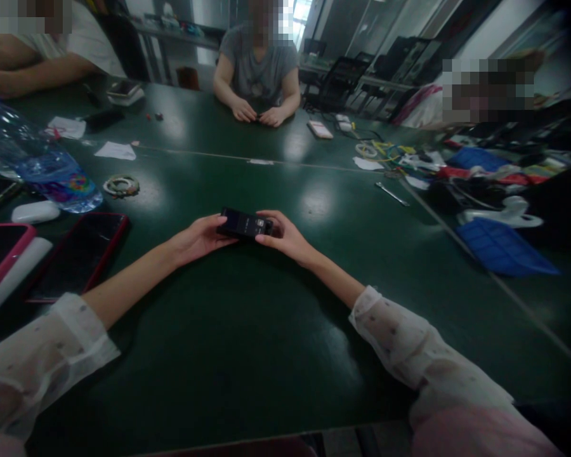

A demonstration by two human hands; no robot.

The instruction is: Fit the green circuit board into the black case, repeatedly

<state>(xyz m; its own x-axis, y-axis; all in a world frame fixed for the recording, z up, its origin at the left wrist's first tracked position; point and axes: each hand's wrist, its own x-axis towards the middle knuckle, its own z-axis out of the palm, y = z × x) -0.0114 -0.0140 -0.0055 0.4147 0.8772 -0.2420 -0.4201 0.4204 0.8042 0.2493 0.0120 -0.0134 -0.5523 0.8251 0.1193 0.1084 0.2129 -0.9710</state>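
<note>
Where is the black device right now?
The black device is near the middle of the head view, its left end in the left hand and its right end in the right hand, over the green table.

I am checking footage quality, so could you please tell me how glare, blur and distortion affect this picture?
All in the head view: dim light; pale glare on the table; text on the device too soft to read; the far chairs blurred; the right edge nearly black; the slanting room there possibly lens distortion.
</note>
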